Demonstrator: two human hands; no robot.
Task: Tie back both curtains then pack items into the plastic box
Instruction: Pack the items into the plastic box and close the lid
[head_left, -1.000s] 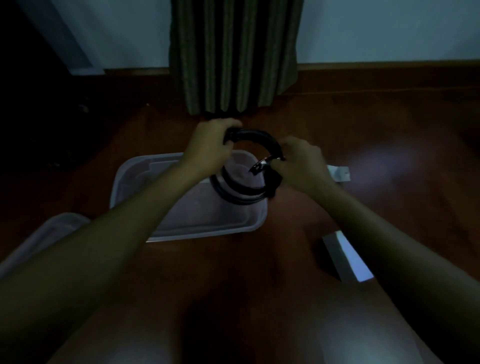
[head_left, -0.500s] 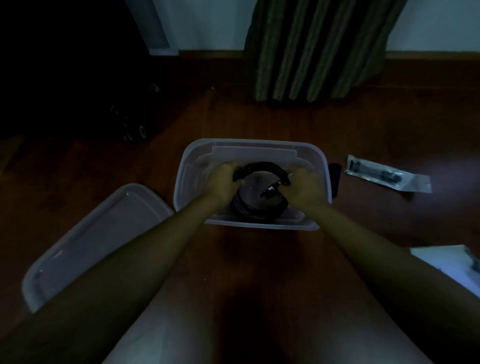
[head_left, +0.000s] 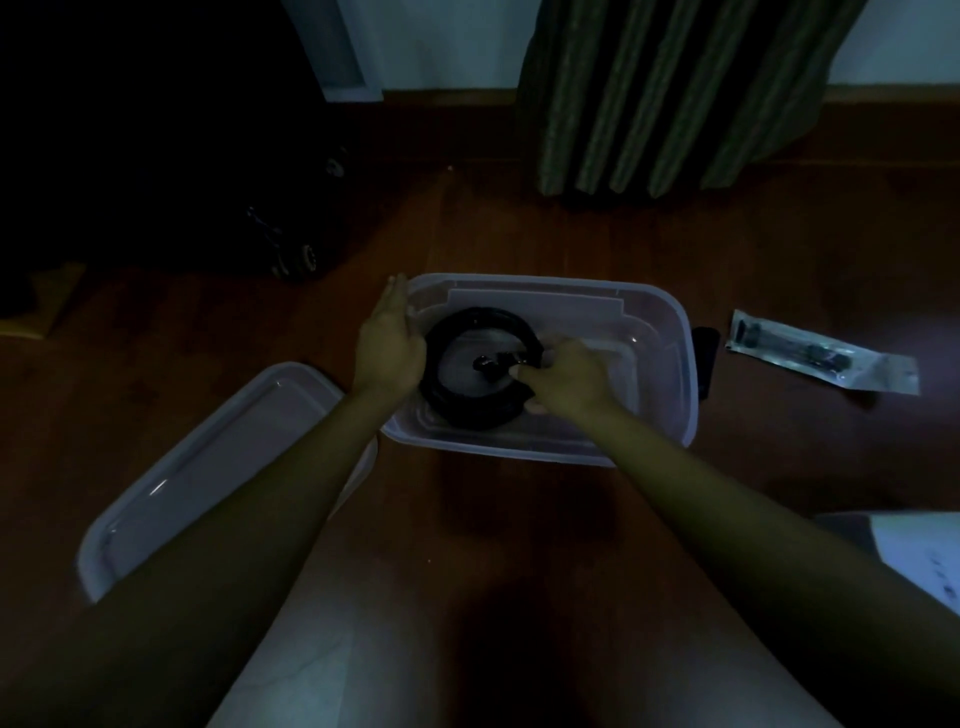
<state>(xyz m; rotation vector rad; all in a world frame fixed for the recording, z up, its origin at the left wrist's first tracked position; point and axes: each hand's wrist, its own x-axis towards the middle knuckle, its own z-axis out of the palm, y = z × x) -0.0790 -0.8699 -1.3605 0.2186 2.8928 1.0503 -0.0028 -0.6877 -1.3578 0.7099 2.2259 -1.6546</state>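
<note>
Down at the frame's lower left, a clear lid lies on the floor. Next, the left hand, fingers straight and holding nothing, sits at the left rim of the plastic box. At centre, a black coil lies inside the box, and the right hand has its fingers curled round the coil's right side. A clear packet lies on the floor at far right.
</note>
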